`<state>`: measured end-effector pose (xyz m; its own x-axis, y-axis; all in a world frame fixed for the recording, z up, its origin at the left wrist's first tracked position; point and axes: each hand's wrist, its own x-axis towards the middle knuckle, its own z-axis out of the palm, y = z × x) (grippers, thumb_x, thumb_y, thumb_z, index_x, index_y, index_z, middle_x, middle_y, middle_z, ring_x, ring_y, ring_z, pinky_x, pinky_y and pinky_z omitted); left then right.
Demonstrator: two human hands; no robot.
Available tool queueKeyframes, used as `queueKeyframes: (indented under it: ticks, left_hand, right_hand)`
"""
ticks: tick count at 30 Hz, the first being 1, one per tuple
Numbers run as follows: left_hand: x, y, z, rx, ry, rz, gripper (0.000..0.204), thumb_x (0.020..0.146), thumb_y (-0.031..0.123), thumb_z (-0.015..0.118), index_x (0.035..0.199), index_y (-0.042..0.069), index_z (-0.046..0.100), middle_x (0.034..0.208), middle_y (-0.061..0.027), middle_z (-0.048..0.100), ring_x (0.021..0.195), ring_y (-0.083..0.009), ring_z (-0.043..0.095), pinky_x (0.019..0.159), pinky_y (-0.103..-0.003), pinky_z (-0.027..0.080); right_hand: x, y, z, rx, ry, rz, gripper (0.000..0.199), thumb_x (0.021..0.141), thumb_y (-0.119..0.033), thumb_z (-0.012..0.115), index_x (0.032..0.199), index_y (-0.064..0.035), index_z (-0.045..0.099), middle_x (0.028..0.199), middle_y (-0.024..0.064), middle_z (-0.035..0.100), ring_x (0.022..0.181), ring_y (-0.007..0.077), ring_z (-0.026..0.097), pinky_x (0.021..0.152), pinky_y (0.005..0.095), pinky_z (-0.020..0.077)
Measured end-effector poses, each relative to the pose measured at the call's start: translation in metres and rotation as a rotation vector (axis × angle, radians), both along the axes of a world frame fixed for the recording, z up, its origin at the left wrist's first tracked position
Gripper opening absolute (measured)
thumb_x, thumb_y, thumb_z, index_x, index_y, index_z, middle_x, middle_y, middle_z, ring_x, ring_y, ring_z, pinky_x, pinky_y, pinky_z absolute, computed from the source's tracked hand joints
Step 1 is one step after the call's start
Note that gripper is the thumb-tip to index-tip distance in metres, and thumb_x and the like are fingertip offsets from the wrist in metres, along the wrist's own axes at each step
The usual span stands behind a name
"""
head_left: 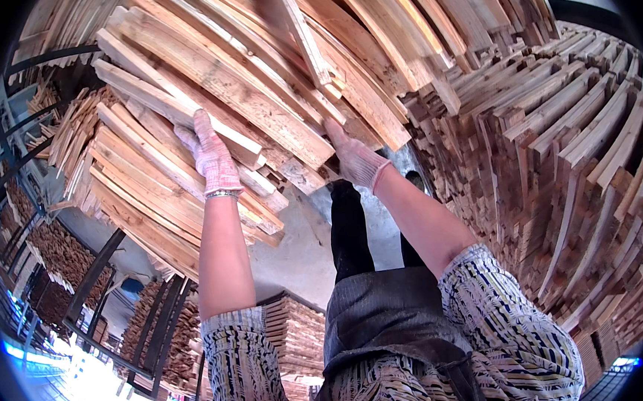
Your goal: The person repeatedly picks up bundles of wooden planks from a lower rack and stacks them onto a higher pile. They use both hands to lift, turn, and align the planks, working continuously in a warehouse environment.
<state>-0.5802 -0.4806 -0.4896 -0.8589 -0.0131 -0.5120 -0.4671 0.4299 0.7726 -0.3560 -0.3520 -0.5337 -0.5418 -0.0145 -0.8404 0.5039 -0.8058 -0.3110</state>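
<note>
Both hands wear pale pinkish knit gloves and reach forward onto a stack of sawn wooden boards. My left hand is closed at the side of a narrow wooden slat, its thumb up along the edge and its other fingers partly hidden. Farther right, my right hand closes at the near end of a wooden board, with some of its fingers hidden. Between the hands lies a wide board with dark marks on its face. One loose slat rests crosswise on top of the stack.
A tall stack of timber stands close at my right. More boards lie below and left of my left hand. Dark metal bars and further wood stacks are at the left. Grey floor shows near my legs.
</note>
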Motion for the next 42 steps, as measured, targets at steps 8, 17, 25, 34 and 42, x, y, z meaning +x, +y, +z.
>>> queueKeyframes:
  ticks: [8, 17, 25, 34, 42]
  left_hand:
    - [-0.011, -0.049, -0.002, 0.228, 0.03, -0.039, 0.104, 0.088, 0.047, 0.07, 0.159, 0.012, 0.004, 0.154, -0.0201, 0.032, 0.139, -0.0346, 0.039, 0.112, -0.052, 0.04]
    - [-0.007, -0.04, -0.014, 0.202, -0.093, 0.039, 0.085, 0.088, 0.042, 0.074, 0.151, 0.006, 0.031, 0.14, -0.0105, 0.05, 0.121, -0.024, 0.053, 0.104, -0.039, 0.047]
    - [0.103, -0.052, 0.009, 0.22, -0.27, 0.041, 0.089, 0.088, 0.045, 0.07, 0.156, 0.011, 0.023, 0.156, -0.0154, 0.035, 0.144, -0.0281, 0.034, 0.122, -0.045, 0.023]
    - [0.247, -0.113, -0.028, 0.72, -0.582, 0.282, 0.106, 0.078, 0.067, 0.072, 0.155, 0.015, 0.023, 0.152, -0.0154, 0.036, 0.138, -0.036, 0.039, 0.113, -0.054, 0.038]
    - [0.254, -0.105, -0.042, 0.764, -0.633, 0.262, 0.085, 0.09, 0.055, 0.065, 0.153, 0.011, 0.026, 0.15, -0.0141, 0.039, 0.136, -0.0337, 0.043, 0.112, -0.051, 0.041]
  right_hand:
    - [-0.015, -0.044, 0.031, 0.426, 0.068, 0.611, 0.071, 0.104, -0.053, 0.04, 0.15, 0.0005, 0.034, 0.143, 0.0261, 0.048, 0.134, 0.0325, 0.047, 0.11, 0.0365, 0.038]
    - [-0.045, -0.035, 0.006, 0.442, 0.021, 0.531, 0.116, 0.079, -0.085, 0.05, 0.14, 0.0136, 0.04, 0.129, 0.0314, 0.058, 0.123, 0.033, 0.058, 0.102, 0.0386, 0.045]
    - [0.04, -0.044, 0.049, 0.394, 0.028, 0.375, 0.086, 0.087, -0.055, 0.066, 0.138, 0.0095, 0.042, 0.121, 0.0247, 0.062, 0.099, 0.0281, 0.067, 0.086, 0.0368, 0.0536]
    - [0.223, 0.0, 0.017, -0.328, 0.119, 0.113, 0.129, 0.079, -0.062, 0.074, 0.158, -0.0063, -0.012, 0.16, 0.0196, 0.023, 0.146, 0.0287, 0.028, 0.116, 0.0485, 0.0288]
    - [0.098, 0.028, -0.007, -0.17, 0.349, 0.38, 0.085, 0.087, -0.035, 0.074, 0.155, -0.0054, 0.03, 0.134, 0.0101, 0.057, 0.118, 0.0165, 0.055, 0.102, 0.0302, 0.0452]
